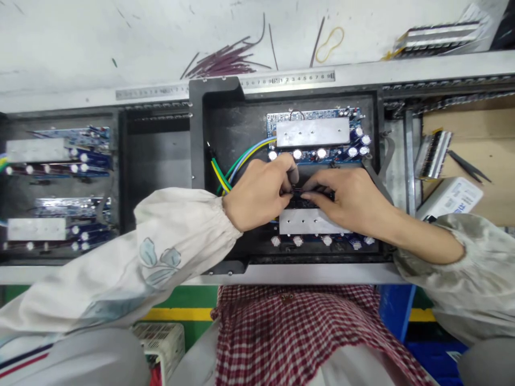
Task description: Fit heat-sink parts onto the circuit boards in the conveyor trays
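Note:
My left hand point(263, 190) and my right hand point(348, 195) meet over the near circuit board, of which the aluminium heat sink point(300, 221) and a row of round capacitors point(326, 240) show. Both hands are closed in a pinch at the board's far edge. Whatever lies between the fingertips is too small and dark to make out. Just beyond is a second circuit board point(277, 119) with its own heat sink point(314, 132). Green, yellow and blue wires point(240, 161) curve from it, passing beside my left hand. Both boards lie in a black tray point(237, 120).
Another tray with similar boards point(36, 151) stands at the left. A steel ruler point(289, 79) runs along the far rail. Behind it are purple wires point(225, 63) and a yellow rubber band point(330, 45). Tweezers point(469, 166) and a white box point(450, 197) lie at the right.

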Tool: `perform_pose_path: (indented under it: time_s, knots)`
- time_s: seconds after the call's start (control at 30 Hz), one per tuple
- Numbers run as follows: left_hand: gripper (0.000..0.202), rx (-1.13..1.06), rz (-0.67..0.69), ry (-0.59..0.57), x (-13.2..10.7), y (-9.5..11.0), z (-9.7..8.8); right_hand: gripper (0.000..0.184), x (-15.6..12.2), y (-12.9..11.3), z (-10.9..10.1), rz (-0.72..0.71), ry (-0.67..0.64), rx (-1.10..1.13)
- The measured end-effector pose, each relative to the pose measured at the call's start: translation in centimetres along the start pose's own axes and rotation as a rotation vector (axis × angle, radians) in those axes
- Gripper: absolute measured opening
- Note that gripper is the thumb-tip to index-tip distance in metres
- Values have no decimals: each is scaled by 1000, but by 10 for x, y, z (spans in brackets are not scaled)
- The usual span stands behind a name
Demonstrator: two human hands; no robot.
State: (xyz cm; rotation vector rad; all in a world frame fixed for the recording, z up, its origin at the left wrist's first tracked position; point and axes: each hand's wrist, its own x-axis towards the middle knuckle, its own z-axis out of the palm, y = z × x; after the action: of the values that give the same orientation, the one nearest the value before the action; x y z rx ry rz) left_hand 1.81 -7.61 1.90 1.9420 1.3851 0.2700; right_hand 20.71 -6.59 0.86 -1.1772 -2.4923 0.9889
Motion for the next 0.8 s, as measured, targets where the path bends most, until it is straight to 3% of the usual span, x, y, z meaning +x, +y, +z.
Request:
perform_pose_path:
  time_s: [0.33,0.53,0.67,0.8]
  knots:
    - [25,134,32,-46,4,3,0,9,2,-1,-3,-1,-5,75]
    - [29,350,189,-280,12,7,-7,7,4,-3,-7,68,-47,97]
    - [27,336,289,-373,14,5,-12,7,7,-3,-12,48,-94,61]
    - [27,299,274,-488,17,6,-18,11,11,-3,-17,-21,-120,127]
